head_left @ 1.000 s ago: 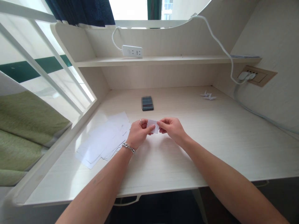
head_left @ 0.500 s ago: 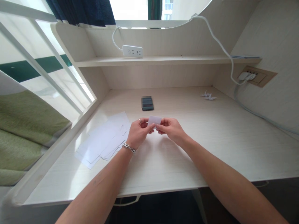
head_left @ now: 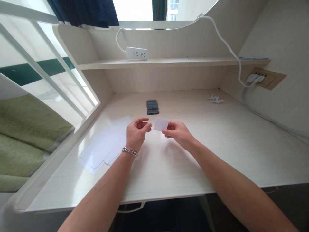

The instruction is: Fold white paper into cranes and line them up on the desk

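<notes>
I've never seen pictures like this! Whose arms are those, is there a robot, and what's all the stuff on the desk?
There's no robot here, just a person using two bare hands. The camera is worn on their head, so you look forward and down, almost as they do. The right hand pinches a small piece of white paper. The left hand is beside it, not touching it. On the desk, bigger white sheets lie over to the left. Farther back is a dark, flat thing, partly blurred, so I can't say exactly what it is. At the back right sit little folded paper shapes, a bit like birds.
</notes>
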Tool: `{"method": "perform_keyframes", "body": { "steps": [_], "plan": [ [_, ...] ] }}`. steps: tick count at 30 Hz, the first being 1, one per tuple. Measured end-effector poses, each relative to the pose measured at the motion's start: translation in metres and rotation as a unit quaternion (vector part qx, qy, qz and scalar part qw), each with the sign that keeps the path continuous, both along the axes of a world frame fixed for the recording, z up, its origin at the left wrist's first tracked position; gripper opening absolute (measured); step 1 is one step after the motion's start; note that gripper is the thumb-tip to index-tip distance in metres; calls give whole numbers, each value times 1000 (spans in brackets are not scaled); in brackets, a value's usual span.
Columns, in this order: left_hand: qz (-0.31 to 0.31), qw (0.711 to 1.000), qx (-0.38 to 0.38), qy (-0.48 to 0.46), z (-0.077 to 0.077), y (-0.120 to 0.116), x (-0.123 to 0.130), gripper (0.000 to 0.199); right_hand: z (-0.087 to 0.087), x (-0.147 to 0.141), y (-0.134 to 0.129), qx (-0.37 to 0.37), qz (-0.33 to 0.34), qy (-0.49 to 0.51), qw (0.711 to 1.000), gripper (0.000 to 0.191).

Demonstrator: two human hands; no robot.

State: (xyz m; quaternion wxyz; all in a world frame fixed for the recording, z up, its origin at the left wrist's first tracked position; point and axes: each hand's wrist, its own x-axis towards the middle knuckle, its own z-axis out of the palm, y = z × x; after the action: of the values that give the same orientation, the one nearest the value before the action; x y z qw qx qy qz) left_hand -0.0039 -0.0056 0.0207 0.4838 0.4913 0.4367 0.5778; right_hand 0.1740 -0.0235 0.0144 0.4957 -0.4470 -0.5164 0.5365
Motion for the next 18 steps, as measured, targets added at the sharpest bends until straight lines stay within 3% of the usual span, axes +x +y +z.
{"method": "perform_keyframes", "body": {
  "steps": [2,7,18],
  "plan": [
    [9,1000,-7,-24,0,0,-1,42,1,0,0,-6,-8,-1,1000,27],
    [-117,991,-54,26,-3,-7,9,45,1,1,-1,-5,3,8,1000,28],
    [-161,982,-52,83,0,-8,10,29,1,4,3,-18,-104,-3,994,28]
  ]
}}
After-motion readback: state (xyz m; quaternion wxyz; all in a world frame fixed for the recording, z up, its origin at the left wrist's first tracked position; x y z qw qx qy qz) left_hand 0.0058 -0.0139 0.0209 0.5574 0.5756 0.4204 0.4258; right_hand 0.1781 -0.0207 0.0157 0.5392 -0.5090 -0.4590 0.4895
